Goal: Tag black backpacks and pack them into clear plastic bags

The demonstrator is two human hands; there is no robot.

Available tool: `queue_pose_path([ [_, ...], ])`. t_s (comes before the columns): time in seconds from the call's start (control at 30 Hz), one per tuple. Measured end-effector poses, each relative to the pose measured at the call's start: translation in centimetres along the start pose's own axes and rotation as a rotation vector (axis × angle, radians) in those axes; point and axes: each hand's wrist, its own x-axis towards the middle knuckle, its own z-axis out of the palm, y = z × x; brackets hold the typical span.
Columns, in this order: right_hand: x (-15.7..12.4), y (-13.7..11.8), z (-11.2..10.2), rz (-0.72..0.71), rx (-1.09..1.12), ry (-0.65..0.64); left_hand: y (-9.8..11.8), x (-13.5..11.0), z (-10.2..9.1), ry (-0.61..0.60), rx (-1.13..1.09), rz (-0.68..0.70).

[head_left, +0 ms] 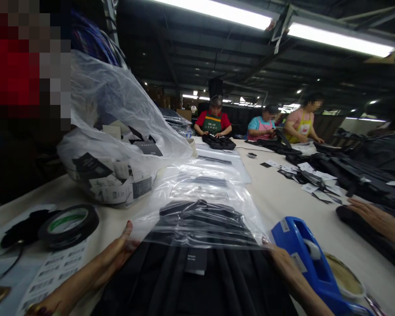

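A folded black garment (217, 285) lies in front of me, its far part inside a clear plastic bag (200, 228). A black hang tag (195, 261) rests on the garment just outside the bag's opening. My left hand (118, 252) grips the left edge of that opening, thumb up and fingers partly behind the film. At the opposite edge, my right hand (278, 256) pinches the bag close to the garment's side. The fingertips of both hands are partly hidden by plastic and cloth.
A blue tape dispenser (303, 250) stands at right; black tape (69, 226) and a barcode label sheet (55, 272) lie left. Behind is a translucent sack (118, 145) of tags. A co-worker's hand (378, 219) touches black cloth. Loose tags (316, 180) and several people are farther off.
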Motion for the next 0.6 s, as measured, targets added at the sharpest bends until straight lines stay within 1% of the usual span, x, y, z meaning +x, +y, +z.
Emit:
queue_pose_path([
  [0.03, -0.6, 0.2, -0.3, -0.015, -0.014, 0.018, -0.1, -0.7, -0.1, 0.009, 0.006, 0.002],
  [0.1, -1.9, 0.9, -0.7, 0.011, -0.048, 0.074, -0.4, -1.7, -0.3, 0.037, 0.026, 0.019],
  [0.2, -3.8, 2.8, -1.0, 0.052, -0.027, 0.149, -1.2, -2.5, -0.4, 0.042, 0.047, 0.054],
  [0.3, -5.5, 4.3, -0.7, 0.039, 0.111, 0.155, -1.7, -3.4, 0.1, 0.006, 0.016, 0.024],
  [0.37, -6.6, 4.2, -0.5, 0.056, 0.244, 0.179, -1.6, -4.2, 0.4, -0.029, -0.034, -0.008],
  [0.43, -7.7, 3.0, -0.2, 0.131, 0.396, 0.123, -1.4, -5.3, 0.7, -0.059, -0.068, -0.033],
  [0.5, -8.9, 1.2, 0.1, 0.239, 0.563, 0.002, -1.2, -6.4, 0.8, -0.089, -0.07, -0.054],
  [0.53, -9.5, 0.3, 0.3, 0.28, 0.638, -0.064, -1.2, -6.9, 0.8, -0.085, -0.059, -0.06],
  [0.6, -10.4, -0.8, 0.8, 0.334, 0.735, -0.134, -1.4, -7.8, 0.8, -0.009, -0.013, -0.028],
])
